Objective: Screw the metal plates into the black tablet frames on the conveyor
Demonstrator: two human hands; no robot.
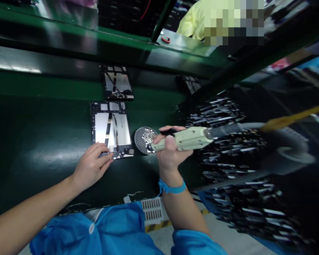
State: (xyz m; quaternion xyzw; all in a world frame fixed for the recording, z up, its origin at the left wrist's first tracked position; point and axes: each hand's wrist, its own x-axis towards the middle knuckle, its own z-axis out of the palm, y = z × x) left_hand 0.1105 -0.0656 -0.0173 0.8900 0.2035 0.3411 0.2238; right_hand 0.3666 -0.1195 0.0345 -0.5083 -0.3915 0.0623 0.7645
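An opened tablet (123,129) lies on the green bench, its silver battery and black ribbon cable exposed. My left hand (91,164) is closed at its lower left edge, with thumb and fingertips pinched over the dark bottom strip. Wrapped in my right hand (170,152) is a pale green electric screwdriver (192,138), held nearly level with its cable running off to the right. The driver's front end is over a round screw tray (143,140) with a grid of holes and shiny small pieces. Its tip is too small to make out.
A second opened tablet (118,83) lies just behind the first, and another device (191,84) sits farther right. Dense rows of dark and silver parts (228,148) fill the right side. A green ledge (69,33) runs along the back, with a yellow-sleeved person (192,19) beyond.
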